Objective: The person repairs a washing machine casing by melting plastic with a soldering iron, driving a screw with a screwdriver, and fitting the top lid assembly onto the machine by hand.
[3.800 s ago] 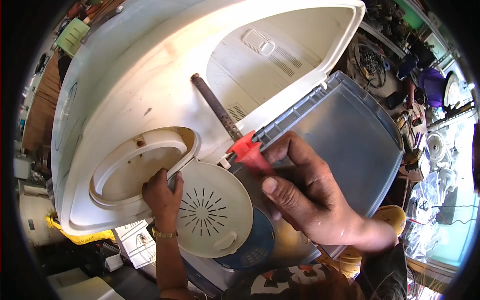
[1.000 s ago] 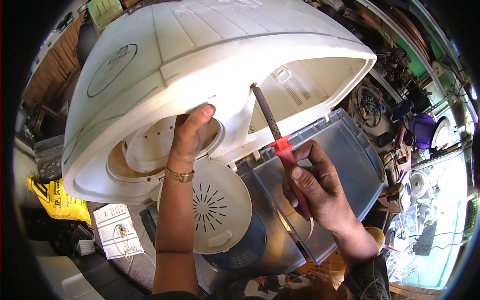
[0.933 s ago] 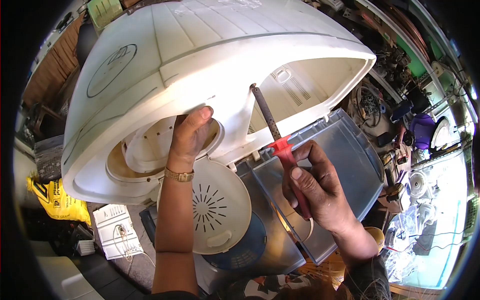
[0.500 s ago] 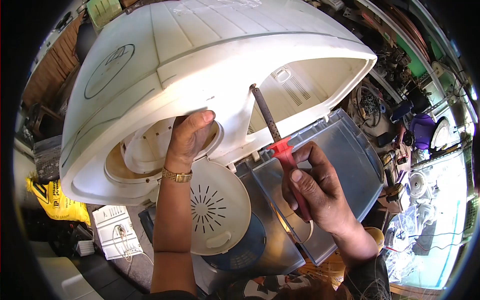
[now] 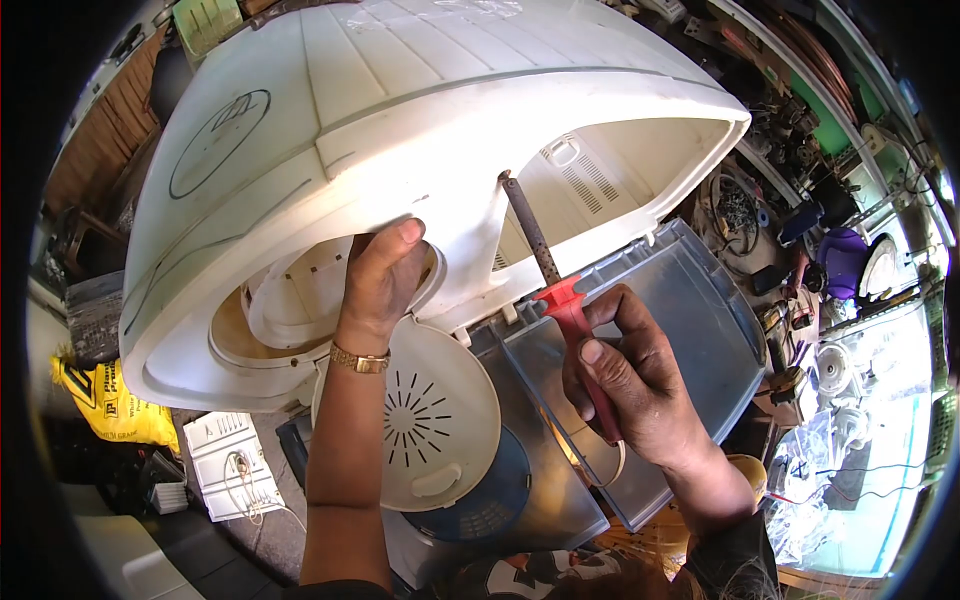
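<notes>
A large white plastic housing (image 5: pixel 430 130) with a round opening and a wider opening fills the upper middle. My left hand (image 5: pixel 385 270), with a gold watch (image 5: pixel 360 360) at its wrist, grips the housing's edge beside the round opening, thumb on the outer face and fingers hidden behind. In my right hand (image 5: pixel 635 370) is a red-handled soldering iron (image 5: pixel 570 310), its perforated metal barrel pointing up. The tip meets or nearly meets the housing at a small dark spot between the two openings.
Below the housing hang a round slotted lid (image 5: pixel 440 420) and a grey translucent lid (image 5: pixel 690 340). A yellow bag (image 5: pixel 120 400) and a white panel with wires (image 5: pixel 232 465) lie at the lower left. A purple object (image 5: pixel 842 262) and assorted parts crowd the right.
My left wrist has shifted slightly right while the hand stays at the housing's edge. My right hand and the iron have hardly moved.
</notes>
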`<control>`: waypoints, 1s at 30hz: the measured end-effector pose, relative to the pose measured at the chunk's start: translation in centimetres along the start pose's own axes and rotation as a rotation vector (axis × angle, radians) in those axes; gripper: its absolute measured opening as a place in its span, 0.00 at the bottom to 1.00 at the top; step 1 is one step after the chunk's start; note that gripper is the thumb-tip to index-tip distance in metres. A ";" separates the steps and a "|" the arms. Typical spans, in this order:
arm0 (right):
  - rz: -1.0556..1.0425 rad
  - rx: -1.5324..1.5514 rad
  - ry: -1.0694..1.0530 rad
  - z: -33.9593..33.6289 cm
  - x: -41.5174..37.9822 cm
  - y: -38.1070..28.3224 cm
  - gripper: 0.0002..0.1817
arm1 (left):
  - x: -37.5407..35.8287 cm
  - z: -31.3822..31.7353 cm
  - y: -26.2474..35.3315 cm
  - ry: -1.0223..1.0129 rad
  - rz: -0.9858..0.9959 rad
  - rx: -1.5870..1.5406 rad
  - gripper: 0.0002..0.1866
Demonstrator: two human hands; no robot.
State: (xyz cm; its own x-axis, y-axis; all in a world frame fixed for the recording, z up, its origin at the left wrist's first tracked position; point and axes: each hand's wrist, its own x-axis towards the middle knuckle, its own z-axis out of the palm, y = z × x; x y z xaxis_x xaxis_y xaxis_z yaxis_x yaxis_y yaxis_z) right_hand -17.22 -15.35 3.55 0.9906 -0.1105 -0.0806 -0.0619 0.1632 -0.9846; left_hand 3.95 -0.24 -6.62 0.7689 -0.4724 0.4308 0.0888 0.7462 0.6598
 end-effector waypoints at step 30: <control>0.021 -0.014 0.017 -0.3 -0.6 0.7 0.11 | -1.7 3.2 -0.7 0.252 -0.056 0.075 0.22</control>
State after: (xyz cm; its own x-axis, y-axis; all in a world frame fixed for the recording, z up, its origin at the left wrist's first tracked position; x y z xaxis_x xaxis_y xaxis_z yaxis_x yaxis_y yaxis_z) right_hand -17.93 -15.48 2.86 0.9868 -0.1239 -0.1043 -0.0850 0.1520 -0.9847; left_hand 0.55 -1.48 -5.89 0.8981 -0.3738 0.2317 0.0959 0.6805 0.7264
